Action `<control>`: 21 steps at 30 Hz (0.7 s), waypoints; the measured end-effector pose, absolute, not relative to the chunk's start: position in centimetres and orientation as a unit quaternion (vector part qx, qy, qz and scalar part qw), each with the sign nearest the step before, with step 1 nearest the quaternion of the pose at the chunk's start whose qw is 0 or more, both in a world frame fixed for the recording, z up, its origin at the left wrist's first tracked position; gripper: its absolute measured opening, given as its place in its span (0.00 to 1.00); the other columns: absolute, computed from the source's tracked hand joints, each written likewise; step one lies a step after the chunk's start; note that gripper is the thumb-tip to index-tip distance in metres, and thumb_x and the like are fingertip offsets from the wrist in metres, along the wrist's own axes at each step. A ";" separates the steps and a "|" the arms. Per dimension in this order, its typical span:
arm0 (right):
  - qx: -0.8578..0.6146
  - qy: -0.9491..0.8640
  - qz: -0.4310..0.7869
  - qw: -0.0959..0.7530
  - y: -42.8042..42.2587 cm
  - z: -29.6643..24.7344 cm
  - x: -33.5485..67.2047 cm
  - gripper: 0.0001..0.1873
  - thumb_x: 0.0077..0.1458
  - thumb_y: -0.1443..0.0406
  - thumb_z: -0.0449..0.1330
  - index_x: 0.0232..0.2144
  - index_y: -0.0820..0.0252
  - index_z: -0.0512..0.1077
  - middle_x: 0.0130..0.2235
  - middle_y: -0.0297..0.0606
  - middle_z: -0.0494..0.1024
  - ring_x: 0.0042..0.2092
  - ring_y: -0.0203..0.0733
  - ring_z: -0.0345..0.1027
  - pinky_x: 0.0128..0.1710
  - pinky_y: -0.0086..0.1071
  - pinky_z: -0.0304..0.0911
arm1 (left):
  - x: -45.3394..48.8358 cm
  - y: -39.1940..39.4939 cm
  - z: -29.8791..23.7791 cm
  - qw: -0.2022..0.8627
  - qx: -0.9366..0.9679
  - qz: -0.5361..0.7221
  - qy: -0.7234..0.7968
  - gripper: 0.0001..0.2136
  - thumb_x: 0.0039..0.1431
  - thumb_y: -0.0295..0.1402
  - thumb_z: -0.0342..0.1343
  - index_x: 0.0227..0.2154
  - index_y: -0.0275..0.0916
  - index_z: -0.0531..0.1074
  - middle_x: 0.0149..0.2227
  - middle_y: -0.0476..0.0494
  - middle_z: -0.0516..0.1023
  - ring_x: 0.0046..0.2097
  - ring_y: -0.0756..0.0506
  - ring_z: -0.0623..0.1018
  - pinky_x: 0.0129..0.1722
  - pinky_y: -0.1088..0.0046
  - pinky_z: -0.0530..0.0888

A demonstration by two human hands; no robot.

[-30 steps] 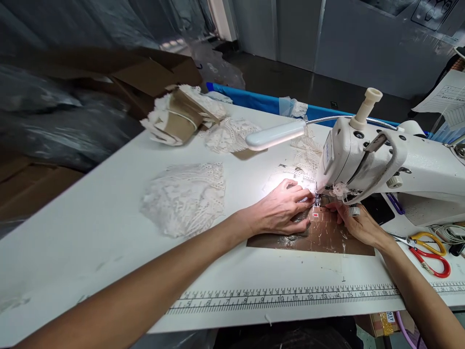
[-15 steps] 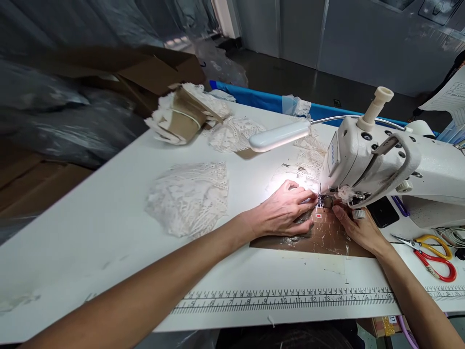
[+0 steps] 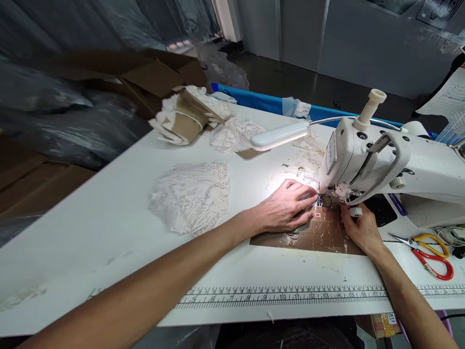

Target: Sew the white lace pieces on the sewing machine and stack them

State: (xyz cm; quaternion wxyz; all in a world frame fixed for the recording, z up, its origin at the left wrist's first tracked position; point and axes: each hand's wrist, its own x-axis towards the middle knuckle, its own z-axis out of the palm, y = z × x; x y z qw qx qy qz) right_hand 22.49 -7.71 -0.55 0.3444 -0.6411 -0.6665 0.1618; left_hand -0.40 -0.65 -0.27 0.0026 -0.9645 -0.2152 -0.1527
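Observation:
A white sewing machine (image 3: 385, 160) stands at the right of the white table (image 3: 109, 232). My left hand (image 3: 286, 208) lies on a small piece of white lace at the presser foot (image 3: 321, 200), fingers pressed together on it. My right hand (image 3: 359, 228) rests on the brown taped plate (image 3: 319, 237) just right of the foot, fingers curled under the machine head. What those fingers hold is hidden.
A flat lace pile (image 3: 191, 196) lies left of my arm. A lace bundle wrapped in brown card (image 3: 185, 116) and more lace (image 3: 236, 133) sit at the back. A white gooseneck lamp (image 3: 279, 135) lights the needle. Red and yellow scissors (image 3: 432, 252) lie at right. A printed ruler (image 3: 290, 293) runs along the front edge.
My hands stay at the presser foot. The right hand has drawn back slightly toward me and curled. The view has shifted a little.

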 end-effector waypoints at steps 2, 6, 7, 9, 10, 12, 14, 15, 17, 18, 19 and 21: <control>-0.637 -0.669 0.158 0.348 -7.6 -0.6 22.6 0.14 0.56 0.53 0.49 0.26 0.55 0.62 0.22 0.35 0.70 0.23 0.41 0.63 0.24 0.32 0.58 | -0.3 -0.7 -0.3 -0.003 -0.961 -0.167 -0.221 0.16 0.69 0.35 0.41 0.49 0.34 0.69 0.47 0.34 0.74 0.47 0.40 0.73 0.52 0.58 0.65; -0.631 -0.677 0.149 0.347 -7.5 -0.8 22.7 0.13 0.56 0.55 0.49 0.25 0.55 0.62 0.23 0.36 0.70 0.24 0.42 0.64 0.25 0.32 0.59 | -0.3 -0.5 -0.3 -0.028 -0.962 -0.143 -0.230 0.17 0.71 0.39 0.40 0.52 0.34 0.68 0.50 0.33 0.74 0.55 0.37 0.70 0.56 0.54 0.61; -0.631 -0.679 0.147 0.346 -7.5 -0.8 22.7 0.14 0.56 0.55 0.49 0.25 0.55 0.62 0.23 0.36 0.70 0.24 0.42 0.64 0.25 0.32 0.59 | -0.4 -0.5 -0.3 -0.031 -0.962 -0.132 -0.236 0.18 0.71 0.39 0.40 0.52 0.34 0.67 0.51 0.32 0.73 0.56 0.36 0.69 0.56 0.53 0.61; -0.631 -0.680 0.147 0.344 -7.6 -0.8 22.7 0.14 0.57 0.54 0.49 0.25 0.55 0.63 0.23 0.36 0.70 0.24 0.42 0.64 0.24 0.32 0.59 | -0.6 -0.6 -0.2 -0.030 -0.959 -0.116 -0.256 0.19 0.72 0.40 0.38 0.52 0.34 0.67 0.54 0.31 0.72 0.59 0.35 0.68 0.56 0.52 0.60; -0.630 -0.681 0.150 0.341 -7.7 -0.8 22.7 0.14 0.57 0.54 0.49 0.25 0.55 0.63 0.23 0.35 0.70 0.24 0.41 0.63 0.24 0.32 0.59 | -0.7 -0.7 -0.2 -0.027 -0.957 -0.111 -0.267 0.19 0.72 0.40 0.38 0.52 0.34 0.67 0.55 0.31 0.71 0.59 0.35 0.67 0.56 0.52 0.61; -0.630 -0.682 0.159 0.335 -7.9 -0.7 22.6 0.14 0.58 0.54 0.49 0.26 0.55 0.64 0.23 0.35 0.70 0.24 0.41 0.63 0.25 0.32 0.59 | -0.9 -1.0 0.2 -0.019 -0.953 -0.102 -0.284 0.19 0.72 0.41 0.38 0.50 0.34 0.68 0.56 0.32 0.71 0.57 0.36 0.70 0.53 0.53 0.63; -0.628 -0.685 0.162 0.331 -8.0 -0.5 22.5 0.13 0.57 0.55 0.50 0.27 0.55 0.64 0.24 0.36 0.71 0.25 0.41 0.64 0.25 0.32 0.60 | -1.0 -1.2 0.7 -0.001 -0.952 -0.098 -0.291 0.18 0.72 0.41 0.39 0.46 0.34 0.70 0.54 0.33 0.72 0.52 0.38 0.73 0.51 0.56 0.65; -0.626 -0.687 0.160 0.333 -8.1 -0.5 22.4 0.13 0.57 0.55 0.50 0.27 0.55 0.65 0.25 0.36 0.71 0.26 0.42 0.65 0.26 0.32 0.61 | -1.0 -1.1 1.0 0.013 -0.951 -0.100 -0.293 0.17 0.72 0.40 0.40 0.44 0.34 0.71 0.53 0.34 0.73 0.49 0.39 0.74 0.49 0.57 0.66; -0.620 -0.691 0.155 0.337 -8.2 -0.4 22.3 0.12 0.57 0.56 0.50 0.27 0.55 0.65 0.27 0.38 0.73 0.29 0.44 0.67 0.28 0.33 0.63 | -0.8 -0.5 1.4 0.041 -0.949 -0.108 -0.294 0.14 0.71 0.34 0.41 0.41 0.35 0.72 0.49 0.36 0.75 0.44 0.42 0.74 0.46 0.61 0.67; -0.618 -0.693 0.153 0.338 -8.2 -0.4 22.2 0.11 0.57 0.57 0.50 0.27 0.55 0.65 0.28 0.38 0.73 0.29 0.44 0.68 0.28 0.33 0.63 | -0.5 0.1 1.5 0.048 -0.951 -0.108 -0.286 0.13 0.70 0.31 0.41 0.39 0.35 0.72 0.47 0.37 0.75 0.42 0.43 0.74 0.44 0.63 0.67; -0.617 -0.694 0.153 0.338 -8.2 -0.3 22.2 0.11 0.57 0.57 0.50 0.27 0.55 0.65 0.28 0.38 0.74 0.30 0.45 0.69 0.28 0.33 0.63 | -0.2 0.8 1.5 0.048 -0.955 -0.103 -0.273 0.13 0.68 0.27 0.41 0.37 0.36 0.72 0.44 0.38 0.76 0.41 0.44 0.74 0.42 0.65 0.68; -0.615 -0.697 0.151 0.336 -8.2 -0.4 22.1 0.12 0.58 0.57 0.50 0.26 0.55 0.64 0.27 0.39 0.74 0.30 0.45 0.69 0.28 0.34 0.63 | 0.5 2.4 1.2 0.033 -0.969 -0.080 -0.230 0.12 0.63 0.22 0.43 0.33 0.36 0.72 0.39 0.40 0.76 0.38 0.45 0.74 0.39 0.68 0.68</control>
